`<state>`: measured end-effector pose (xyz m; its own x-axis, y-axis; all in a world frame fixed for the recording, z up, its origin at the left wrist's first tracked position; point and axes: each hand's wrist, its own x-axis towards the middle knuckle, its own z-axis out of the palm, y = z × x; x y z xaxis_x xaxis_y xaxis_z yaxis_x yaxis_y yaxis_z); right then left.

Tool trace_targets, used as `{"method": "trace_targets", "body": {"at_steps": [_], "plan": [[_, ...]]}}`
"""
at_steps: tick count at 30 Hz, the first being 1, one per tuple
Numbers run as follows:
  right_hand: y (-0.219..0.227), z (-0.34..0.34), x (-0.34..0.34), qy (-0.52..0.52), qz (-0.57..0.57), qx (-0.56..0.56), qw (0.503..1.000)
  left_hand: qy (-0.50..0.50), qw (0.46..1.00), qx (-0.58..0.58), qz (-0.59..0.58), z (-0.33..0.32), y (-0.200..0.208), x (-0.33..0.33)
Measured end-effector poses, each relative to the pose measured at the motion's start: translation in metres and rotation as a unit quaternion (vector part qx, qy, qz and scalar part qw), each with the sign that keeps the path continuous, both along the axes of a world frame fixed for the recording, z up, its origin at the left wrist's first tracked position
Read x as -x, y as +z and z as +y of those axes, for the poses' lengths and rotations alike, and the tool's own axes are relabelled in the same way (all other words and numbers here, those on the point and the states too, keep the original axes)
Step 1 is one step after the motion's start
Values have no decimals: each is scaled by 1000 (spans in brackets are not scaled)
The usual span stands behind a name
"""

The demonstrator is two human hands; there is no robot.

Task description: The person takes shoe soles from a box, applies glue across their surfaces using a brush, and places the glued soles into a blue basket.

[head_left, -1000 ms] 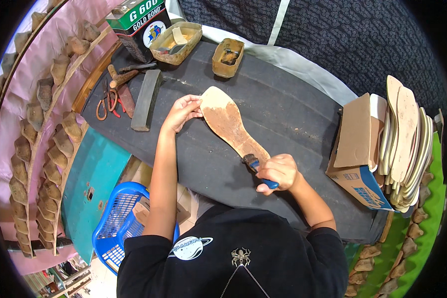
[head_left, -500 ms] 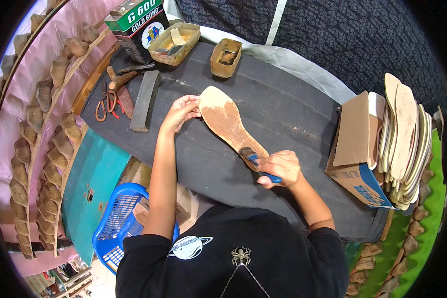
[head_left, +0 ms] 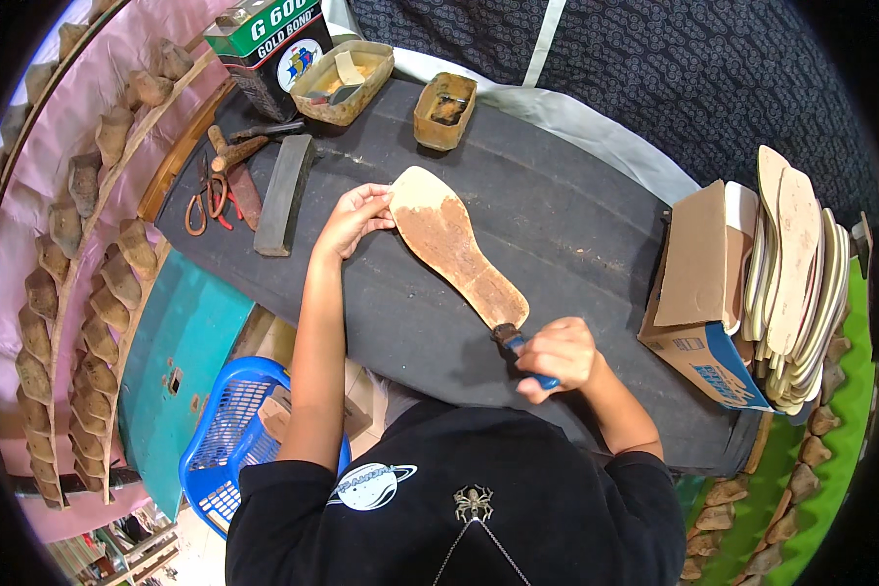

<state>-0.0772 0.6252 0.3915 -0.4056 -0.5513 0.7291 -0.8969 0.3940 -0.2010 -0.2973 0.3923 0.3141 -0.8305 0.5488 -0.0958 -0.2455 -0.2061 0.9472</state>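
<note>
A tan shoe insole (head_left: 454, 244) with a rough brown face lies flat on the black work board (head_left: 596, 225). My left hand (head_left: 355, 219) presses on its wide toe end with spread fingers. My right hand (head_left: 558, 356) is closed around a blue-handled knife (head_left: 520, 349), whose blade meets the insole's narrow heel end.
A cardboard box (head_left: 705, 293) with a stack of several insoles (head_left: 796, 264) stands at the right. At the back sit a glue can (head_left: 269, 44), two trays (head_left: 344, 80), a grey sharpening stone (head_left: 285, 193), a hammer and pliers (head_left: 210, 195). Wooden shoe lasts (head_left: 63, 225) line racks at left, and a blue basket (head_left: 234, 439) is below.
My right hand with the knife has slid slightly along the insole's heel edge. My left hand and the insole have stayed in place.
</note>
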Motion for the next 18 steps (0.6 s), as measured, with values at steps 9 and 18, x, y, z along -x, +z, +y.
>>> {"method": "trace_targets", "body": {"at_steps": [9,18], "plan": [[-7,-3,-1,-62,25,39,997,2,1000,1,7,0,1,-1],[-2,5,4,-138,-27,176,974,-3,1000,-4,3,1,2,-1]]}}
